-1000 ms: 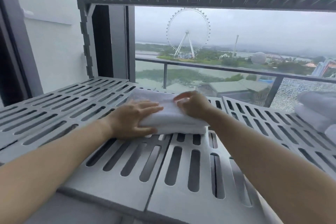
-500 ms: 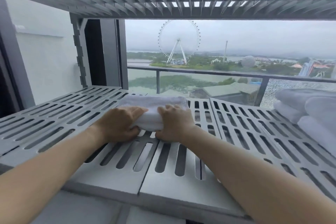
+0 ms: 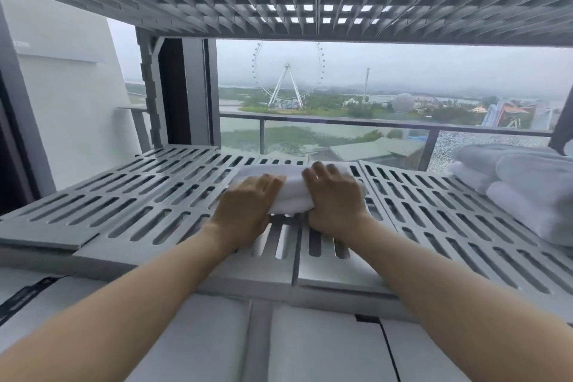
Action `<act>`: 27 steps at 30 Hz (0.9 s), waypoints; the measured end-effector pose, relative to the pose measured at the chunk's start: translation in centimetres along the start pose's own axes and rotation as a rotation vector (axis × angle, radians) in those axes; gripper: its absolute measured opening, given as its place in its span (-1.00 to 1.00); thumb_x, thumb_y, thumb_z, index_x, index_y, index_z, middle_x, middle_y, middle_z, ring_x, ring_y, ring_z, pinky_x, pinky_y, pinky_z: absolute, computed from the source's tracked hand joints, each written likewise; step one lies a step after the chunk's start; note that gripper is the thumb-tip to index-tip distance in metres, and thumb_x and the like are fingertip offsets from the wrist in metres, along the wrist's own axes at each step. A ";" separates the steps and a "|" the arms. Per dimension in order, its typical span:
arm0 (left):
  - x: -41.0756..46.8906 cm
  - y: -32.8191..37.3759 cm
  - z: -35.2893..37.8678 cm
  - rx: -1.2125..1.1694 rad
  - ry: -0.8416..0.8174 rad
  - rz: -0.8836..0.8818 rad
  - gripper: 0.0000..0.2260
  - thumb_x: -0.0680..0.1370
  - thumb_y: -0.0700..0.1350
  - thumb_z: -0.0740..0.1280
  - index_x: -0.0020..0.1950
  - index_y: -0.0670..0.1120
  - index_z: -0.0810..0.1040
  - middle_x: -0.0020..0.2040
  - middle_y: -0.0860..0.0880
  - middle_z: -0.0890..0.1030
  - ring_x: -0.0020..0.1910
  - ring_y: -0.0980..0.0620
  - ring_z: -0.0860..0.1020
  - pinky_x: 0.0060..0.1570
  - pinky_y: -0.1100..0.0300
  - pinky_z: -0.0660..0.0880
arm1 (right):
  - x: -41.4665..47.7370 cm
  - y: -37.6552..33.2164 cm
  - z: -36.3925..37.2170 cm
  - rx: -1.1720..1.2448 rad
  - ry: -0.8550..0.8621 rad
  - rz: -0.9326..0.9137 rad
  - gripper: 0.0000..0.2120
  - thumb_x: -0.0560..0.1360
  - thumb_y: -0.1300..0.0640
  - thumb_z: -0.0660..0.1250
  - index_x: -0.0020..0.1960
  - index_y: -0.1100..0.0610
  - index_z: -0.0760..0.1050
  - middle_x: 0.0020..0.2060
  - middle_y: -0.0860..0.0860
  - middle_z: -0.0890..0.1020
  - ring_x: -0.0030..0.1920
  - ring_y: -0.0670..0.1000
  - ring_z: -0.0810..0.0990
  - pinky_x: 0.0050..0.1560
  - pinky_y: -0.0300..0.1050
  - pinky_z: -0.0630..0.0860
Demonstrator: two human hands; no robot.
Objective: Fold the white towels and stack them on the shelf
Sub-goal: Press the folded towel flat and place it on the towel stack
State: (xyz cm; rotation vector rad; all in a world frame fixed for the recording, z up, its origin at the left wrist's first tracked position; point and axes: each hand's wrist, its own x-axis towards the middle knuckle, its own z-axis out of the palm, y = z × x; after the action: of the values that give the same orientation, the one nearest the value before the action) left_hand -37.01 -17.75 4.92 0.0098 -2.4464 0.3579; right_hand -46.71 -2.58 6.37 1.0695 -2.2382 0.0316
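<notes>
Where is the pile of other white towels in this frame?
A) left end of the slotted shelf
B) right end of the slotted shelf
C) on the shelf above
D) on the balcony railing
B: the pile of white towels lies at the right end of the slotted shelf, while the left hand and right hand grip a folded towel at its middle.
</notes>
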 end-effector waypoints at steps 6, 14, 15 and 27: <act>-1.6 0.6 -1.9 0.007 0.088 0.069 -0.47 0.23 -0.10 0.51 0.17 -0.14 0.51 -0.03 -0.08 0.59 -0.19 -0.13 0.59 -0.39 0.03 0.51 | -3.1 -0.6 -1.6 -0.008 0.014 0.015 -0.38 0.33 0.17 0.38 0.34 0.10 0.26 0.21 0.09 0.42 0.16 0.17 0.44 0.05 0.12 0.42; -1.7 2.6 -4.2 0.015 0.097 0.139 -0.36 0.11 -0.32 0.56 0.17 -0.16 0.52 -0.04 -0.12 0.59 -0.22 -0.16 0.59 -0.51 0.04 0.53 | -6.6 -0.3 -4.1 -0.122 0.248 0.093 -0.48 0.12 0.24 0.48 0.08 0.07 0.57 -0.07 0.07 0.62 -0.17 0.16 0.60 -0.26 -0.02 0.52; -1.4 3.0 -4.5 0.005 0.111 0.155 -0.38 0.14 -0.34 0.54 0.18 -0.15 0.51 -0.01 -0.11 0.59 -0.18 -0.17 0.59 -0.48 0.01 0.54 | -7.2 0.0 -4.4 -0.128 0.232 0.107 -0.49 0.14 0.25 0.47 0.09 0.09 0.56 -0.06 0.08 0.62 -0.16 0.17 0.60 -0.26 0.00 0.52; 3.5 14.8 -8.1 -0.081 0.278 0.282 -0.49 0.22 -0.32 0.49 0.14 -0.10 0.52 -0.03 -0.06 0.60 -0.17 -0.17 0.59 -0.39 0.01 0.54 | -16.3 10.2 -10.5 -0.260 0.273 0.197 -0.59 0.33 0.31 0.17 0.15 0.16 0.52 -0.08 0.10 0.59 -0.14 0.18 0.57 -0.26 0.00 0.49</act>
State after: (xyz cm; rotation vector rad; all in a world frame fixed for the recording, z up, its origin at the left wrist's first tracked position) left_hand -36.20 -1.12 9.33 -0.3968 -2.1850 0.3557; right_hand -40.77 18.43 8.00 0.6618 -2.0252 -0.0274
